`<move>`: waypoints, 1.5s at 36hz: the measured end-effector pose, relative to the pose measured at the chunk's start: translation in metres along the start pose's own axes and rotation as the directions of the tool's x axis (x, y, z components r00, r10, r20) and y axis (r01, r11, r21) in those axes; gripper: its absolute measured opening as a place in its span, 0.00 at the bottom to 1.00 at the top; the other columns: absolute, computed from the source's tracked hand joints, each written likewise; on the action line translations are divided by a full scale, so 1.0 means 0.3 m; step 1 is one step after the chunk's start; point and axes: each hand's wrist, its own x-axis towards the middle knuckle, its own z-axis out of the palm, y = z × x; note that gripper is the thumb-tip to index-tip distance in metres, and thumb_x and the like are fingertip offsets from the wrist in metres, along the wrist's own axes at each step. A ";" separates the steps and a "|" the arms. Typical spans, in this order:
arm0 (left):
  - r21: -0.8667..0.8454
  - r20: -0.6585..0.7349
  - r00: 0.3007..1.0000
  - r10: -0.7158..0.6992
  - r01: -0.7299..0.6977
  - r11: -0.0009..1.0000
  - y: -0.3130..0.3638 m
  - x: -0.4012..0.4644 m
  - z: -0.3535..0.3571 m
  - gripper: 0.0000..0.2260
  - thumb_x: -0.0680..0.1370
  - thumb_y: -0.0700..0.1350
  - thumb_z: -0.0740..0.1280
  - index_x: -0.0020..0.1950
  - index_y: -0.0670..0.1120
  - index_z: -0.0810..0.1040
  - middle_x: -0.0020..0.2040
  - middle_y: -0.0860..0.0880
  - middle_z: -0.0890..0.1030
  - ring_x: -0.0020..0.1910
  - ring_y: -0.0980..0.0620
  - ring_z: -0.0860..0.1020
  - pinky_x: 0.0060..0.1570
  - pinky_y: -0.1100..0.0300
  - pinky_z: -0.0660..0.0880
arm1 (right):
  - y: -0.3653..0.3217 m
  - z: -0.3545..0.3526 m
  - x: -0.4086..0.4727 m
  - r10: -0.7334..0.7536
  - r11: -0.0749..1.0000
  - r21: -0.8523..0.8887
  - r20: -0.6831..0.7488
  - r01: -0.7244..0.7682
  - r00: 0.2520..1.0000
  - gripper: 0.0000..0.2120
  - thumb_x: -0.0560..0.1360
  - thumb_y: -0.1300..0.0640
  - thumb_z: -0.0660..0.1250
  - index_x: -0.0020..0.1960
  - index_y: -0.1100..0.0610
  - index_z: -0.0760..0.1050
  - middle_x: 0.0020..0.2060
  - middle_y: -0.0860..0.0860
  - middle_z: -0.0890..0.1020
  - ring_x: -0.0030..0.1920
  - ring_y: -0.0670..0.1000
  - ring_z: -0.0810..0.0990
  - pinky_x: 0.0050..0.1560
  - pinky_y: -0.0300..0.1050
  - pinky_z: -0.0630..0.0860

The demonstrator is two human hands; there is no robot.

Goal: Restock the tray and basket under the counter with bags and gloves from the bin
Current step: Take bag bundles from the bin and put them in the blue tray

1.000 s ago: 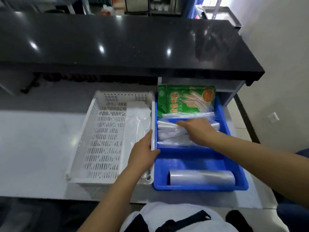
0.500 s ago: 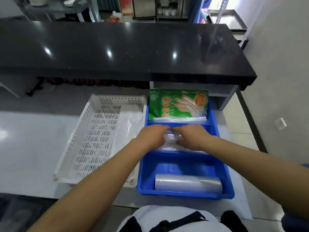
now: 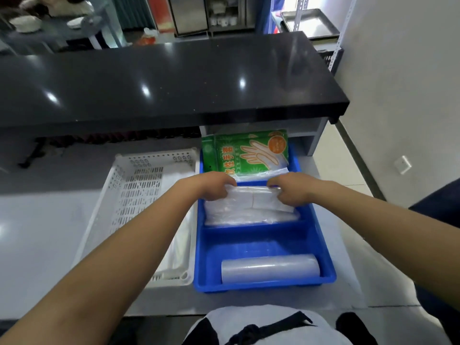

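- The left hand (image 3: 214, 186) has left the rim of the white perforated basket (image 3: 129, 195), where it rested a second ago, and now joins the right hand (image 3: 290, 190) in the middle compartment of the blue tray (image 3: 323, 245).
- Both hands curl their fingers over the far edge of the stack of clear plastic bags (image 3: 251, 207), the left at its left end and the right at its right end, each gripping the plastic.
- The stack lies flat in that middle compartment, with its near edge against the divider; it looks set in place but not yet squared, so I judge the step in hand to be seating and straightening it.
- The green pack of disposable gloves (image 3: 246, 153) stands tilted in the far compartment, leaning back under the black desk (image 3: 174, 78), just behind the hands and unchanged in place.
- A roll of clear bags (image 3: 270, 268) lies across the near compartment, well apart from both hands.
- Some clear plastic sheets (image 3: 181, 245) lie along the right side of the basket, which otherwise shows its slotted floor.
- With the basket no longer steadied, attention has shifted wholly to the tray; the tray's three compartments each hold something, while the basket seems to have room for more.
- The slippery film may slide or fan out when released, so an even press from both ends looks wise.
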 end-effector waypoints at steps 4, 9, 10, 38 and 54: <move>0.007 -0.122 0.992 -0.032 0.033 0.999 0.014 0.005 -0.014 0.22 0.78 0.40 0.63 0.70 0.56 0.73 0.71 0.48 0.74 0.66 0.45 0.74 0.61 0.51 0.74 | 0.004 -0.018 0.003 0.041 0.999 -0.002 -0.103 -0.041 0.994 0.20 0.76 0.52 0.63 0.67 0.44 0.71 0.63 0.53 0.78 0.55 0.56 0.78 0.46 0.44 0.71; 0.018 -0.483 0.874 -0.057 0.075 0.997 0.026 -0.050 0.027 0.23 0.77 0.41 0.63 0.71 0.56 0.70 0.65 0.48 0.78 0.59 0.44 0.78 0.48 0.54 0.74 | -0.004 0.003 -0.030 0.061 0.997 -0.014 -0.463 -0.077 0.884 0.18 0.76 0.62 0.63 0.65 0.52 0.75 0.59 0.54 0.80 0.53 0.57 0.77 0.48 0.50 0.77; 0.009 -0.515 0.856 -0.041 0.053 0.999 0.028 -0.062 0.047 0.22 0.78 0.43 0.64 0.72 0.55 0.70 0.66 0.48 0.77 0.60 0.45 0.77 0.49 0.53 0.74 | -0.008 0.014 -0.043 0.055 0.998 0.009 -0.504 -0.059 0.862 0.18 0.75 0.64 0.64 0.63 0.53 0.76 0.59 0.54 0.81 0.52 0.57 0.77 0.50 0.51 0.77; -0.175 -0.528 0.831 -0.177 0.097 0.980 0.117 -0.237 0.271 0.28 0.81 0.43 0.62 0.80 0.53 0.57 0.80 0.44 0.56 0.78 0.44 0.55 0.76 0.49 0.55 | -0.056 0.139 -0.208 -0.003 0.956 0.275 -0.355 0.107 0.935 0.25 0.81 0.47 0.59 0.76 0.53 0.63 0.78 0.53 0.61 0.77 0.55 0.57 0.75 0.52 0.55; -0.582 -0.453 0.661 -0.598 0.288 0.760 0.216 -0.824 0.605 0.33 0.76 0.61 0.66 0.78 0.55 0.60 0.78 0.52 0.58 0.78 0.55 0.52 0.75 0.56 0.52 | -0.419 0.266 -0.496 -0.362 0.781 0.483 -0.169 0.397 0.917 0.27 0.77 0.42 0.65 0.74 0.42 0.64 0.77 0.43 0.60 0.79 0.46 0.50 0.77 0.49 0.50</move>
